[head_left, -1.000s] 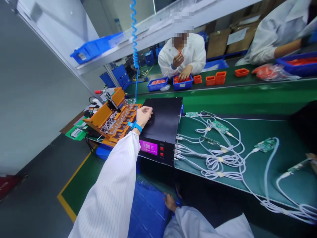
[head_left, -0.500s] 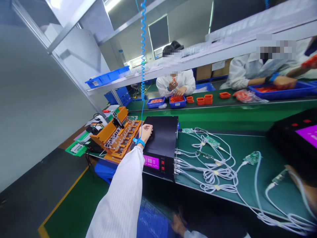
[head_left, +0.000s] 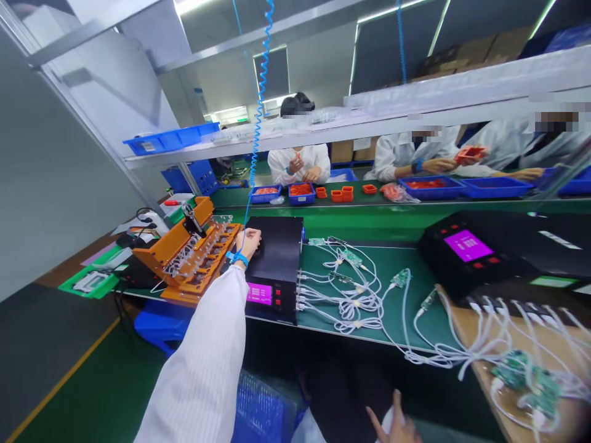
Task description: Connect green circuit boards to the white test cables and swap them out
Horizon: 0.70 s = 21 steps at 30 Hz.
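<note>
My left hand (head_left: 250, 242), with a blue wrist strap (head_left: 239, 258), rests on the left part of a black box's top (head_left: 278, 246). Its fingers are curled, and whether they hold anything is too small to tell. The box has a magenta screen (head_left: 259, 293) on its front. Beside it on the left stands an orange fixture (head_left: 198, 252) with rows of pins. Down at the bottom edge, my right hand (head_left: 394, 424) is raised below the table, its fingers spread with nothing in them. White cables (head_left: 355, 306) run from the box to green circuit boards (head_left: 353, 257).
A second black box (head_left: 503, 246) with cables and boards is at the right. Across the table, people in white handle orange parts near blue bins (head_left: 301, 199). A blue coiled cord (head_left: 255, 138) hangs down to my wrist. A blue stool (head_left: 161, 326) stands below.
The view has swung right, bringing the second box and more people into sight. My left hand stays on the black box. My right hand, earlier blurred below the table, now shows spread fingers.
</note>
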Available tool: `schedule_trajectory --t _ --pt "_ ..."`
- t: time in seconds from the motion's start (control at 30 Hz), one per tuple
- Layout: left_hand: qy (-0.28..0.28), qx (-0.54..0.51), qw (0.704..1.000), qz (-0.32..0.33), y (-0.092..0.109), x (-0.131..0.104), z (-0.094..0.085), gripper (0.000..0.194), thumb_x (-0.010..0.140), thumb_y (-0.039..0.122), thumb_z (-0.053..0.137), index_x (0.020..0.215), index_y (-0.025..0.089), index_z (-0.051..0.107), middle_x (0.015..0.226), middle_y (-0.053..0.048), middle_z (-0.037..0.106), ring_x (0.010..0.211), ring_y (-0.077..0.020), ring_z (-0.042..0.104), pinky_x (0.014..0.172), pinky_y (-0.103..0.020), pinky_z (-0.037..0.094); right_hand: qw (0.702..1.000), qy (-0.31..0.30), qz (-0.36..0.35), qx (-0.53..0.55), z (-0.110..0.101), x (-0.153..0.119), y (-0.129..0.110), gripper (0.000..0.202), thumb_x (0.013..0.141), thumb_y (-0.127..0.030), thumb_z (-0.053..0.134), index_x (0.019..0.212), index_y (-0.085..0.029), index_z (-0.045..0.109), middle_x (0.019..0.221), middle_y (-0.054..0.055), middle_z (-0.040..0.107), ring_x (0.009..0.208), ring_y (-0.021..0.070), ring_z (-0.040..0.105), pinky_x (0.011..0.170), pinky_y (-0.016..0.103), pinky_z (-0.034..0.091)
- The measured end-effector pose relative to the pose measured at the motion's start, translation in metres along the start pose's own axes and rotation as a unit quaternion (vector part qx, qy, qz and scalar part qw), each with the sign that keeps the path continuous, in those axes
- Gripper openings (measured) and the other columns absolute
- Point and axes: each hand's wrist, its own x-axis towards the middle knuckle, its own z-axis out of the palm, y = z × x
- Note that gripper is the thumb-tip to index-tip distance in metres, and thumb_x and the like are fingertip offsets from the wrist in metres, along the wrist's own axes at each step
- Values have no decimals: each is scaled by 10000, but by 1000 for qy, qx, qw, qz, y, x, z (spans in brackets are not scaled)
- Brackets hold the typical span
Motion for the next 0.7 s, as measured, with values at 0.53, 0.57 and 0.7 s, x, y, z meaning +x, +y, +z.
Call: schedule_trajectory --t 0.53,0.57,0.7 --pt "18 18 1000 -18 6 -1 0 155 886 245 709 805 130 644 612 48 608 485 -81 541 488 -196 450 994 -48 -17 -92 -15 50 -89 741 965 -575 475 1459 -24 504 1232 294 625 1106 387 679 905 460 510" --pt "18 19 999 -20 7 -1 0 159 896 244 706 806 129 643 613 49 607 487 -80 541 490 -196 451 994 -49 -21 -91 -15 49 -87 743 973 -575 454 1463 -19 496 1252 298 616 1128 392 670 921 465 506" --pt "23 26 999 -26 9 -1 2 186 917 245 702 797 122 635 616 47 598 488 -73 528 489 -192 446 994 -75 -37 -74 -13 49 -82 734 1006 -582 347 1468 -32 499 1274 289 621 1159 391 665 950 478 511"
